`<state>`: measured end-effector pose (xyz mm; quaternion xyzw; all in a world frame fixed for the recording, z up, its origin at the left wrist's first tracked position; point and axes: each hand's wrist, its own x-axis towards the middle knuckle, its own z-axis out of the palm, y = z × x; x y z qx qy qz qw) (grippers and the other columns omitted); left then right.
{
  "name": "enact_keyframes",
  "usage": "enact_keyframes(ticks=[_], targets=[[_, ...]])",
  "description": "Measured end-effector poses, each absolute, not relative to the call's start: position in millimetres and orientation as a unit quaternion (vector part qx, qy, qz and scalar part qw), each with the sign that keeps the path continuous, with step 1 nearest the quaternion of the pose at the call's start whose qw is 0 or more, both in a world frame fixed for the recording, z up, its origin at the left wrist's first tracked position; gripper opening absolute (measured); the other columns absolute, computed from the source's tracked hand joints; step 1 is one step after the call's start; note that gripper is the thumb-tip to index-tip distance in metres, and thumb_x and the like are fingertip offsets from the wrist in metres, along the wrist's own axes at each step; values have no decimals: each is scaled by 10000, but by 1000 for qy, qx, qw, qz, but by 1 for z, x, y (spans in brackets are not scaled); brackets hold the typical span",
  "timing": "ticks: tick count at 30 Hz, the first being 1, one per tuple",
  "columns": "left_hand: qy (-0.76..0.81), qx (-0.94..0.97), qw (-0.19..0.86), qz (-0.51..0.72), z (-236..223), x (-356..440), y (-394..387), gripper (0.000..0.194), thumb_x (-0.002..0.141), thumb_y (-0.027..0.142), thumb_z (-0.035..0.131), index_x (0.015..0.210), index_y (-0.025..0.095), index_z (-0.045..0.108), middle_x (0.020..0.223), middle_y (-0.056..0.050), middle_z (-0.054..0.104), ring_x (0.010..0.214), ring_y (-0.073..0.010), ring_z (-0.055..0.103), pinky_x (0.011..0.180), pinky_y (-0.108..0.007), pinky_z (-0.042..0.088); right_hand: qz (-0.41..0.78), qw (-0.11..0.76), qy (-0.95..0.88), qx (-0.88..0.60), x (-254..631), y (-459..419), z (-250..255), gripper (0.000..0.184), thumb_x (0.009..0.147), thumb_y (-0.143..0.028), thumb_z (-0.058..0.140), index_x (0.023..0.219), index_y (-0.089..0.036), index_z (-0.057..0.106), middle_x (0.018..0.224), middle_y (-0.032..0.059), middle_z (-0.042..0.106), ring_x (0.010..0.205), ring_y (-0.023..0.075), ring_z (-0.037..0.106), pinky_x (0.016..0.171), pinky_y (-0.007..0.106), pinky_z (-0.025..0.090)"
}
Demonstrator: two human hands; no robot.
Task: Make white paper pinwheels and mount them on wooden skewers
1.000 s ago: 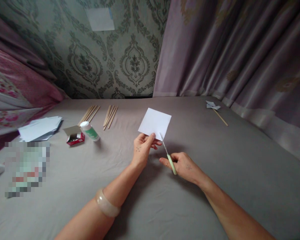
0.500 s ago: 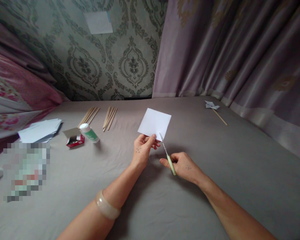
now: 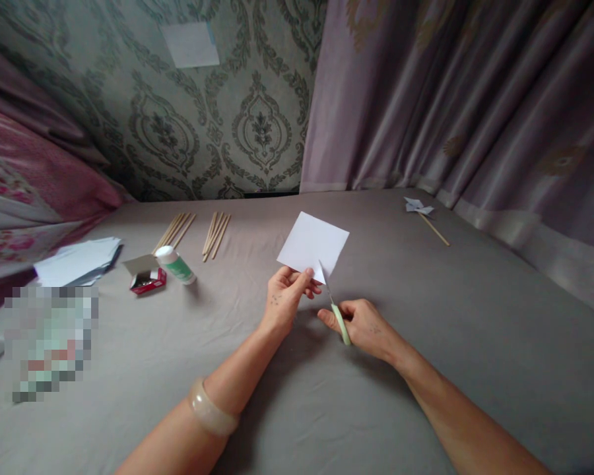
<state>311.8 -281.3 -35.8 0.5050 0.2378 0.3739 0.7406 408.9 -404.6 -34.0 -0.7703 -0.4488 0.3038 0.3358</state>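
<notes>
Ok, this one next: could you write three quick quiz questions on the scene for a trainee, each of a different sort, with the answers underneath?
1. What tool does the right hand hold?
2. True or false: the left hand grips a wooden stick.
3. Fill in the blank: from left to right in the view, the open red box sits between the stack of paper and the ____.

Key:
1. Green-handled scissors.
2. False; it grips a white sheet of paper.
3. White-capped tube.

A pale sheet (image 3: 192, 45) on patterned wallpaper (image 3: 262, 125), mauve curtain (image 3: 376, 92) to the right, pink floral cloth (image 3: 24, 185) far left
</notes>
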Motion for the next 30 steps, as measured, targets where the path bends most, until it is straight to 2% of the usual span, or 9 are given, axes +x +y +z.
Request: enact_keyframes(ticks=[12,30], targets=[[239,498,758,348,-34,312,-285,292,678,362,750,727,133,576,618,-39,679,508,-113,603,500,-221,426,294,353,-432,-776,409,-404,-31,511,709,-616,586,503,-172,438,548,-40,301,537,89,262,457,237,213],[232,493,766,342,-36,310,-283,292,681,358,751,762,129,588,627,-42,680,499,-111,587,504,-235,427,266,330,-443,-790,411,-405,-28,536,728,-654,545,510,-176,438,550,-31,307,543,99,286,479,248,222]])
